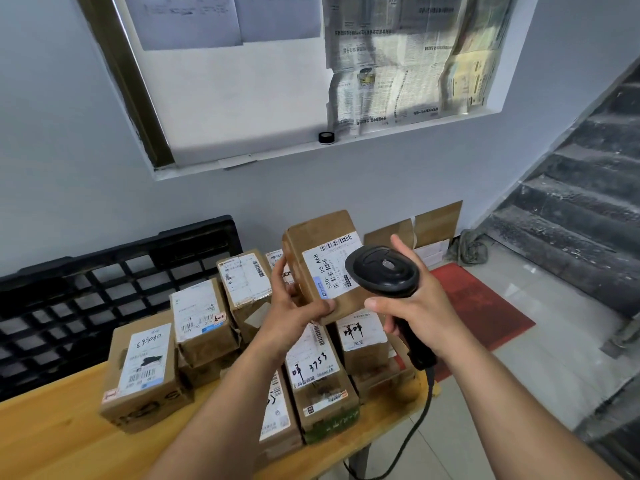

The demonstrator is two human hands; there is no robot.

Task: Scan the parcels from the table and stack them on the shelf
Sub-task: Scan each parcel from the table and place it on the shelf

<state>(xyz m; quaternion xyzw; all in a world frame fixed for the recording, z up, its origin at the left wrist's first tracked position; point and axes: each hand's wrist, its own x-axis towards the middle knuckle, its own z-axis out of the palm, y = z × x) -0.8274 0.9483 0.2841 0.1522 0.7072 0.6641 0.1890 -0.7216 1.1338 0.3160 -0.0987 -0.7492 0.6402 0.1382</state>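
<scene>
My left hand (pixel 292 303) grips a brown cardboard parcel (pixel 318 244) from its lower left side and holds it up above the table, white shipping label facing me. My right hand (pixel 412 303) grips the handle of a black barcode scanner (pixel 382 271), whose head sits right in front of the parcel's label. The scanner's cable (pixel 415 431) hangs down past the table edge. Several more brown labelled parcels (pixel 204 317) lie packed together on the wooden table (pixel 62 434) below my hands.
A black plastic crate (pixel 104 282) stands against the wall behind the table on the left. Flat cardboard (pixel 433 226) leans on the wall at the right, above a red mat (pixel 478 306) on the tiled floor. Dark stairs (pixel 588 209) rise at the far right.
</scene>
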